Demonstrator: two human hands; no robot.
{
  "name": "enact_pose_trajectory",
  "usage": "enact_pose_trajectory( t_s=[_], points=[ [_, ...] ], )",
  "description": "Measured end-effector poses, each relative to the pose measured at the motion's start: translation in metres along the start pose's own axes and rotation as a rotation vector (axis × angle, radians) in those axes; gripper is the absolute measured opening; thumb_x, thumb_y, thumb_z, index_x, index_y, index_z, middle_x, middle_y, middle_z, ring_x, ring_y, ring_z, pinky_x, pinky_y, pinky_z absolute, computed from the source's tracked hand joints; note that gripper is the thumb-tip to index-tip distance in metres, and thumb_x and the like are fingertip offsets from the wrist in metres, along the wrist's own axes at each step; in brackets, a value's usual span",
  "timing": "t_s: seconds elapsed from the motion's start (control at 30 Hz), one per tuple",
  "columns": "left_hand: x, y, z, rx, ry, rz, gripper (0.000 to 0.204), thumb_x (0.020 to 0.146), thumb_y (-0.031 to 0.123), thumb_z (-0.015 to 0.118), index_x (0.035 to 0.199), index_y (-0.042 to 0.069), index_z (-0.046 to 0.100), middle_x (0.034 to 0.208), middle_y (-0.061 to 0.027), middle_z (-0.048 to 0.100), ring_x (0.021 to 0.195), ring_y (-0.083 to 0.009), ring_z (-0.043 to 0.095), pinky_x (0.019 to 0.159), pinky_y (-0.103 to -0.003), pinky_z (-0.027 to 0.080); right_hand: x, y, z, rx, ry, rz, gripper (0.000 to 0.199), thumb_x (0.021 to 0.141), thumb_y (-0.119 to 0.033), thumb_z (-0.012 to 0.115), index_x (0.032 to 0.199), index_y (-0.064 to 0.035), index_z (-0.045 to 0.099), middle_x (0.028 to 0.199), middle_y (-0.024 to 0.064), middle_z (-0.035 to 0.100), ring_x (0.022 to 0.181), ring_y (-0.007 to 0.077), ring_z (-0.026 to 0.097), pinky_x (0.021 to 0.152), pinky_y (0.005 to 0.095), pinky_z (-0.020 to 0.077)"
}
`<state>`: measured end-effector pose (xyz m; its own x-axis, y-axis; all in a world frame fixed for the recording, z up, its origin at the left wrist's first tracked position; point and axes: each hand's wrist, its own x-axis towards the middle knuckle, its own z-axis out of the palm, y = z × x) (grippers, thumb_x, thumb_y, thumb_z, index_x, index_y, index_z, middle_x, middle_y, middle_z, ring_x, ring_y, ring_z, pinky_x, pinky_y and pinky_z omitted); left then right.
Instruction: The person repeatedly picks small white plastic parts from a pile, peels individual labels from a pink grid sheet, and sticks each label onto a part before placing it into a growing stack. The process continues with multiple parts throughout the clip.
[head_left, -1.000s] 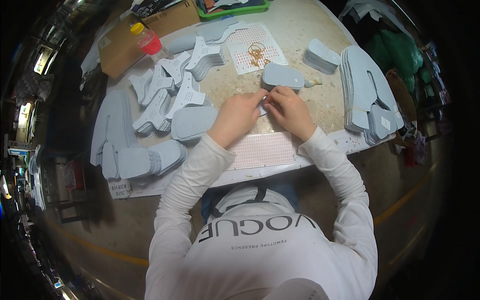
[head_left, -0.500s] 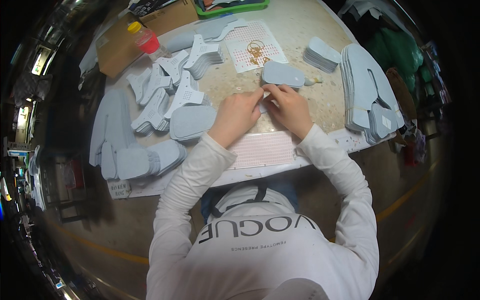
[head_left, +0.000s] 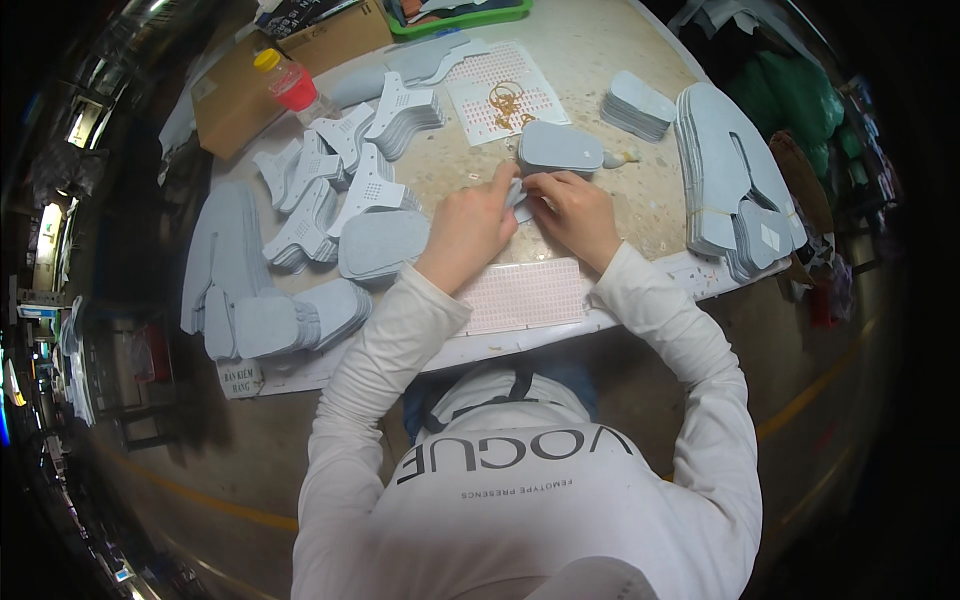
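Beyond the pink-printed sheet (head_left: 525,297) at the near edge of the tabletop (head_left: 645,215), the left hand (head_left: 470,232) and right hand (head_left: 575,212), both nearly closed, pinch a small grey piece (head_left: 515,193). Farther beyond that sheet lies a rounded grey stack (head_left: 560,146).

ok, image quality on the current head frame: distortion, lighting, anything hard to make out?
Head view: strong fisheye, table edges bowed, right rim black; head view: floor much dimmer than the table, lights at the left rim glaring; head view: small grey piece between left hand and right hand mostly covered, shape unclear.
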<state>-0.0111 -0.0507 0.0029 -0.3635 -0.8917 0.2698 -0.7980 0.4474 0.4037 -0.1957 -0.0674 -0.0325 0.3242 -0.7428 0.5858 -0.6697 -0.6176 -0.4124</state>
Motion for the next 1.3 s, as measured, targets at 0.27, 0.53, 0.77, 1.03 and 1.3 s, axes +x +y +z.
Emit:
enact_pose_trajectory(
  t_s=[0.27,0.53,0.77,1.03,1.3],
  points=[
    [-0.005,-0.003,0.004,0.169,0.047,0.175,0.036,0.075,0.017,0.074,0.103,0.003,0.056,0.087,-0.0179,0.067,0.086,-0.0375,0.067,0.075,-0.045,0.054,0.022,0.022,-0.028,-0.005,0.213,0.000,0.017,0.084,-0.018,0.072,0.100,-0.0124,0.070,0.088,0.0062,0.070,0.079,0.0276,0.066,0.069,0.0379,0.0534],
    [0.004,-0.002,0.006,0.175,-0.080,0.101,0.023,0.075,0.013,0.069,0.094,0.001,0.061,0.087,-0.0172,0.066,0.082,-0.0367,0.066,0.073,-0.044,0.054,0.067,0.095,-0.051,0.072,-0.546,0.417,0.066,0.077,-0.053,0.079,0.121,-0.0051,0.070,0.104,0.0205,0.073,0.091,0.0339,0.069,0.086,0.0387,0.0533],
    [0.035,-0.013,-0.040,0.105,0.177,0.041,0.026,0.079,0.009,0.062,0.103,0.004,0.069,0.092,-0.0184,0.069,0.082,-0.0375,0.067,0.073,-0.045,0.054,0.071,0.095,-0.050,0.273,-0.652,0.480,0.066,0.064,-0.041,0.091,0.115,-0.0076,0.068,0.102,0.0143,0.069,0.098,0.0228,0.063,0.086,0.0313,0.0463],
    [0.084,-0.015,-0.035,0.104,0.150,0.186,0.032,0.084,0.013,0.061,0.115,0.007,0.070,0.093,-0.0212,0.071,0.084,-0.0389,0.069,0.077,-0.047,0.054,0.047,0.057,-0.044,0.582,-0.558,0.132,0.067,0.060,-0.008,0.090,0.118,-0.0095,0.056,0.117,0.0056,0.064,0.107,0.0200,0.059,0.095,0.0328,0.0460],
    [0.041,0.004,-0.014,-0.127,-0.030,0.052,0.091,0.069,0.052,0.084,0.134,-0.001,0.050,0.116,-0.0265,0.065,0.102,-0.0399,0.067,0.087,-0.043,0.053,0.025,0.050,-0.030,0.935,-0.190,0.482,0.074,0.097,-0.044,0.062,0.154,-0.0085,0.031,0.156,0.0178,0.034,0.145,0.0276,0.033,0.119,0.0360,0.0270]
  ],
)
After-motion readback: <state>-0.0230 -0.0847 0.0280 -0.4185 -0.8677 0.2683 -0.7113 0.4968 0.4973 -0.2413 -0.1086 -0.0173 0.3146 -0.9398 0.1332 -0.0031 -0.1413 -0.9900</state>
